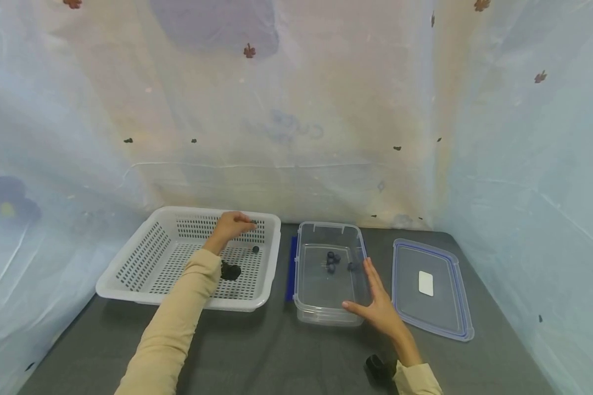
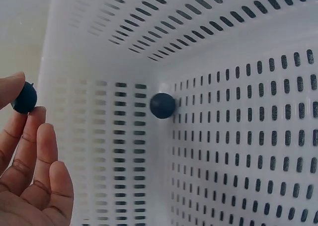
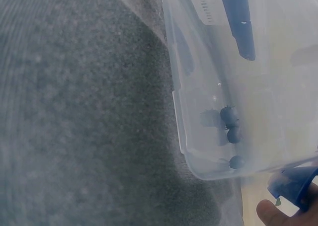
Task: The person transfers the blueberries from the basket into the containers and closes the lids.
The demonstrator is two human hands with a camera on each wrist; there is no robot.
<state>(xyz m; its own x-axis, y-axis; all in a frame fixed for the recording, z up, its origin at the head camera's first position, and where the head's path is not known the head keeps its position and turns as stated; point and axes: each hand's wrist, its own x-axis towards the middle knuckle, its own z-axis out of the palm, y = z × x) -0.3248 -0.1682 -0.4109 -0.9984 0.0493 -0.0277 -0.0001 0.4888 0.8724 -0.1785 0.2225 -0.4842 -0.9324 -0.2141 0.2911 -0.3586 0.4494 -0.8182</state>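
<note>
My left hand [image 1: 233, 226] is raised over the right side of a white slotted basket [image 1: 270, 263]. Its thumb and fingertips pinch a dark blueberry [image 2: 25, 98], the other fingers loosely bent. Another blueberry [image 2: 162, 105] lies in the basket against its wall. My right hand [image 1: 379, 307] is at the right side of a clear plastic container [image 1: 326, 312], fingers straight and thumb spread toward the near corner. In the right wrist view, the thumb is beside a blue latch flap [image 3: 293, 186]. Several blueberries [image 3: 233, 134] sit on the container's floor.
A clear lid [image 1: 432, 296] with a blue seal and a white label lies right of the container. A blue flap [image 1: 292, 269] sticks out on the container's left, toward the basket. Pale plastic sheeting [image 1: 296, 109] rises behind the dark grey tabletop [image 1: 277, 356].
</note>
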